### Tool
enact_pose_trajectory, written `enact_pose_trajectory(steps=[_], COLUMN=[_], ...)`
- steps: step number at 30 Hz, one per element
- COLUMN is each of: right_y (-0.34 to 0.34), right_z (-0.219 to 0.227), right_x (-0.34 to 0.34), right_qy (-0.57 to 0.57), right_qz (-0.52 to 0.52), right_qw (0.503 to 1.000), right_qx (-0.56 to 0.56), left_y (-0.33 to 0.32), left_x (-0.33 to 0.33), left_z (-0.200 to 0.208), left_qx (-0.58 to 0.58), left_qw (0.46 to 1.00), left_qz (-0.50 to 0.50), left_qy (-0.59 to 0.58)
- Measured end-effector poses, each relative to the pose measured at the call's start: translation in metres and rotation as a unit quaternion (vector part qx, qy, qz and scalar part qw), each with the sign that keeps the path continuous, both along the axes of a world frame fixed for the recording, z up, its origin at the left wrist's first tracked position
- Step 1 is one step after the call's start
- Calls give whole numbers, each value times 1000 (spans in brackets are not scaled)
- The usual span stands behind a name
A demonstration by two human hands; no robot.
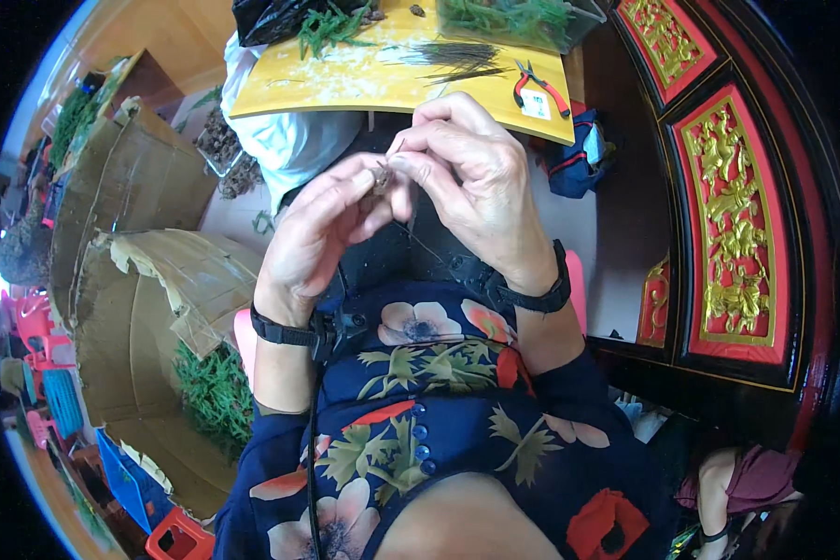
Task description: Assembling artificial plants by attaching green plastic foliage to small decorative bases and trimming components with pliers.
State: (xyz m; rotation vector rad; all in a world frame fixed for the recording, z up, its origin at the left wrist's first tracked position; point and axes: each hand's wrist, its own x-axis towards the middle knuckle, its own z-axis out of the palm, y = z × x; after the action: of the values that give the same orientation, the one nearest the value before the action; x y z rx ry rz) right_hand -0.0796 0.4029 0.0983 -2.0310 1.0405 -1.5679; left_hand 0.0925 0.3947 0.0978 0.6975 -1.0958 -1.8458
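Observation:
Just off the near edge of a yellow table [364, 98], my two hands meet in front of my body. My left hand [313, 224] is closed, pinching a small brown, rough clump [380, 181] between thumb and fingers. Thumb and forefinger of my right hand [481, 182] press together right beside that clump. Whatever lies between these right fingertips is too small to make out. Below the hands a thin dark strand [425, 245] hangs; where its upper end goes is hidden. On the table lie red-handled pliers [556, 96] and a bundle of thin dark wires [462, 58].
Green sprigs [331, 32], a black bag [266, 21] and a clear tub of greenery [583, 21] sit along the table's far side. At left stands an open cardboard box [126, 317] holding green foliage [217, 397]. Carved red-gold panels [733, 215] line the right; another person [719, 485] is lower right.

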Motion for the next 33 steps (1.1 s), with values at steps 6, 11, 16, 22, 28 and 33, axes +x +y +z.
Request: enact_pose_trajectory(steps=[6,11,16,22,28,33], right_y=[1,-9,-9,-7,4,7], right_z=[0,-4,6,8,16,17], right_x=[6,0,-7,0,11,17], right_qy=[19,78,119,144,170,139], right_qz=[-31,6,13,-20,-83,-126], right_qw=[997,990,985,974,974,982], right_qx=[-67,-114,-128,-173,-123,-16], left_y=[-4,-6,-5,-3,2,-1], left_x=[8,11,9,11,1,-4], left_z=[-7,-9,-8,-3,-4,-10], left_qx=[6,15,22,-4,-182,-510], left_qw=[998,998,996,998,972,735], left_qz=[-67,-55,-80,-66,63,251], left_qy=[22,30,33,1,-132,-369])
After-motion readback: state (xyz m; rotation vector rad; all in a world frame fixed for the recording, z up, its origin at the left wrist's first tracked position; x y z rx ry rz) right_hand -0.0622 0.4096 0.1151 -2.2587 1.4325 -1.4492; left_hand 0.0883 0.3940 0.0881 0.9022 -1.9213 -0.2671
